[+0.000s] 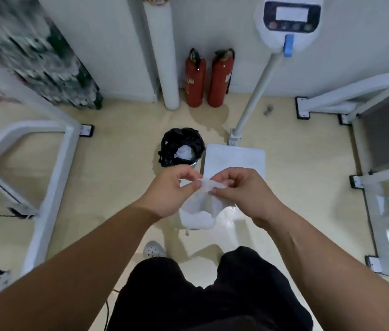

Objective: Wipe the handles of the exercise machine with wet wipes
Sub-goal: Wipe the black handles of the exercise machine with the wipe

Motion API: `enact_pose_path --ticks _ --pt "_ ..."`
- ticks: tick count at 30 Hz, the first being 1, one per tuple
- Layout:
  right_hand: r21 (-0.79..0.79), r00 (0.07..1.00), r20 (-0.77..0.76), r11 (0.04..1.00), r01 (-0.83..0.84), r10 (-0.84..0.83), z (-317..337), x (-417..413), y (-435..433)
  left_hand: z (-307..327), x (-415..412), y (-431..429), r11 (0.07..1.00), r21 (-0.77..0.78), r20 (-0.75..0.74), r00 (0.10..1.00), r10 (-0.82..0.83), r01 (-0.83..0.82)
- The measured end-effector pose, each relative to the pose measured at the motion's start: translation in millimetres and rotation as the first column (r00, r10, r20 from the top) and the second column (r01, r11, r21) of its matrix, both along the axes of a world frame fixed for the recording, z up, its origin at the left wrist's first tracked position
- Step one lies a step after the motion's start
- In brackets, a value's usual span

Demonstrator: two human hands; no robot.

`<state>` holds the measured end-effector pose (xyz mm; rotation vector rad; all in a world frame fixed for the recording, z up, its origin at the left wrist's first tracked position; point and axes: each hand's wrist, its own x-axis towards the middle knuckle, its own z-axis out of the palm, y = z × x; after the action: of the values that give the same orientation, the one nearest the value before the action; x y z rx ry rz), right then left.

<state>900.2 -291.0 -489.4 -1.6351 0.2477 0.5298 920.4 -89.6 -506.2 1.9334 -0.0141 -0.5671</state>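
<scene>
1. The left hand (169, 189) and right hand (243, 192) are raised together in front of the body, close to each other above the floor (117, 187).
2. Both hold one wet wipe (200, 211) by its top edge. The left grip is a narrow pinch of thumb and forefinger on the upper left part. The right grip is a like pinch on the upper right part, with its other fingers curled in.
3. The wipe is white and partly unfolded. It hangs down between the two hands, crumpled and uneven along its lower edge, and touches nothing else.
4. Straight beyond the hands a white weighing scale platform (236, 156) lies on the floor. A slanted white post (258, 91) rises from its far edge to a display head (289, 22) with a dark-framed screen.
5. Just left of the platform stands a small bin (168, 142) lined with a black bag; crumpled white waste (184, 154) lies inside it.
6. Two red fire extinguishers (195, 84) stand side by side against the far wall, next to a white upright pipe (162, 56).
7. White machine frames run along the left (52, 168) and right (384, 225) sides of the floor, well apart from the hands.
8. Lower down, black shorts (200, 295) and one white perforated shoe (154, 249) are in view.
</scene>
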Motion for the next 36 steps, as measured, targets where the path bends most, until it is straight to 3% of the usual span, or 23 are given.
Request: enact_pose_path --ticks 4,8,12,17,22,31,36 --pt "0.043 0.986 0.048 0.986 -0.163 0.160 28.6 -0.8 -5.8 48.8 -38.8 2.2 0.943 -0.040 0.028 0.943 0.332 -0.331" --pt "0.037 0.930 0.095 0.932 -0.360 0.355 39.4 -0.1 -10.5 74.3 -102.2 -1.3 0.759 -0.046 0.008 0.760 0.650 -0.649" --pt "0.065 0.867 0.122 0.868 -0.492 0.482 55.5 -19.4 10.1 96.1 -168.8 -9.2 0.580 0.026 0.050 0.581 0.812 -0.814" --pt "0.146 0.784 0.194 0.773 -0.617 0.589 76.1 -71.5 55.2 128.5 -248.0 -5.8 0.369 0.022 0.097 0.369 0.924 -0.929" --pt "0.083 0.643 0.285 0.650 -0.756 0.711 86.4 -130.0 91.7 140.8 -322.0 -2.1 0.165 -0.022 0.093 0.162 0.982 -0.986" --pt "0.081 0.480 0.234 0.475 -0.876 0.845 88.0 -279.9 173.0 134.2 -490.0 43.0 -0.053 -0.027 0.065 -0.054 0.996 -0.998" --pt "0.020 0.401 0.236 0.409 -0.913 0.885 95.5 -366.8 231.8 125.5 -583.7 99.4 -0.095 -0.037 0.054 -0.097 0.994 -0.995"
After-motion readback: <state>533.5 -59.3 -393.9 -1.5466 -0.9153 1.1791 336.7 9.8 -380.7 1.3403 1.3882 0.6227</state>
